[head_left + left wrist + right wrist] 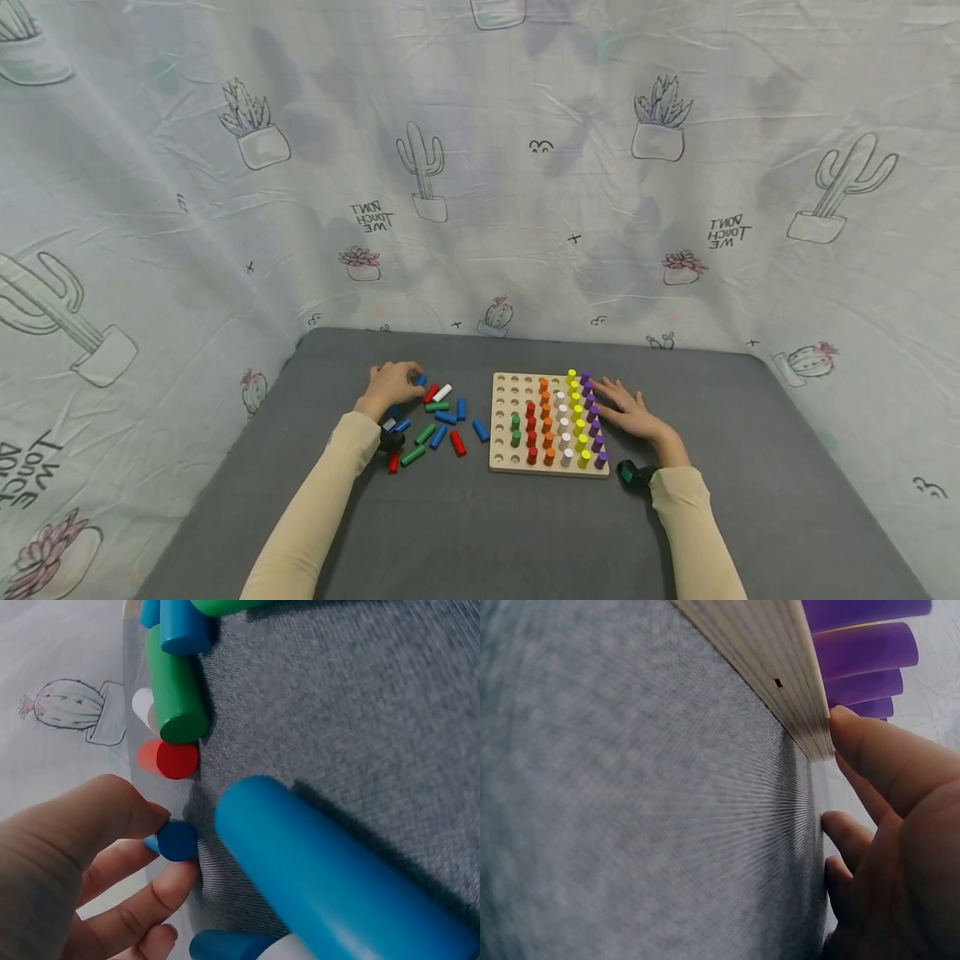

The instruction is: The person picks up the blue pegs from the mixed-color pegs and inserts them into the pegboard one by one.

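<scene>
My left hand [391,388] is over the far-left part of a group of loose pegs. Its thumb and fingers pinch a blue peg [178,840], whose round end faces the left wrist camera. A wooden pegboard [525,469] lies to the right, with rows of green, red, orange, white, yellow and purple pegs standing in it. At the board's right edge my right hand [632,416] has its fingers spread. In the right wrist view, its thumb [870,746] touches the board's corner area beside the purple pegs [866,651].
Loose blue, green, red and white pegs lie on the grey cloth between the left hand and the board, among them a red peg [458,443] and a green peg [412,455]. Behind the table hangs a patterned curtain [495,208]. Open holes show on the board's left side.
</scene>
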`<state>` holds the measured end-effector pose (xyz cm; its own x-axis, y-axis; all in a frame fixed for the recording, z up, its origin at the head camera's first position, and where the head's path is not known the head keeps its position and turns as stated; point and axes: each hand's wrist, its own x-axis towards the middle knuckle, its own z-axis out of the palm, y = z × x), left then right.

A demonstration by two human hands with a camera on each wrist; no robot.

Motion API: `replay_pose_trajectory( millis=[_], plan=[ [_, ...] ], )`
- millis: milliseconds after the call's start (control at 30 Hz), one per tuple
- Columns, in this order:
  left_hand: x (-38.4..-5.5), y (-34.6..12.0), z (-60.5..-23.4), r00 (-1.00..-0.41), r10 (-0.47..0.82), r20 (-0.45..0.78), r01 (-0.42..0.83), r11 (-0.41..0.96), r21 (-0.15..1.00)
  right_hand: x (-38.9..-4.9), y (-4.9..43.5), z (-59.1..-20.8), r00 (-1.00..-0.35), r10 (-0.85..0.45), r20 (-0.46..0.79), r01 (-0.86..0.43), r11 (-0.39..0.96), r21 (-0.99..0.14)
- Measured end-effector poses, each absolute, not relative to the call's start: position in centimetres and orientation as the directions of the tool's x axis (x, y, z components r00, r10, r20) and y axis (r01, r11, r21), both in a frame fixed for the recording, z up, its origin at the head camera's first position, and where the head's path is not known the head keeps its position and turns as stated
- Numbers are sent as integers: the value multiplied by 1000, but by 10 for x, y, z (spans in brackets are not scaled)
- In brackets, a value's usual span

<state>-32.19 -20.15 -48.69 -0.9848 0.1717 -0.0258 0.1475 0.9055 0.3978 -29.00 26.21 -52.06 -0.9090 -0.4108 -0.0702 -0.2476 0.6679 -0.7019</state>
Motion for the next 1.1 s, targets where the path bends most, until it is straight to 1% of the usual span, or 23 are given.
replay_pose_trajectory(
  millis=[367, 533, 833, 1100],
  plan=[
    [-319, -203, -484, -990, 138, 41, 142, 875, 463, -289, 264, -517, -919, -387, -80, -222, 674, -705],
    [-319, -202, -484, -987, 151, 62, 162, 854, 494, -288, 266, -518, -922, -381, -71, -224, 671, -707],
    [-318, -200, -485, -983, 124, 136, 177, 840, 514, -288, 260, -521, -915, -401, -38, -251, 642, -725],
    [-313, -191, -482, -975, 135, 174, 209, 824, 527, -286, 261, -523, -916, -401, -28, -259, 643, -721]
  ],
)
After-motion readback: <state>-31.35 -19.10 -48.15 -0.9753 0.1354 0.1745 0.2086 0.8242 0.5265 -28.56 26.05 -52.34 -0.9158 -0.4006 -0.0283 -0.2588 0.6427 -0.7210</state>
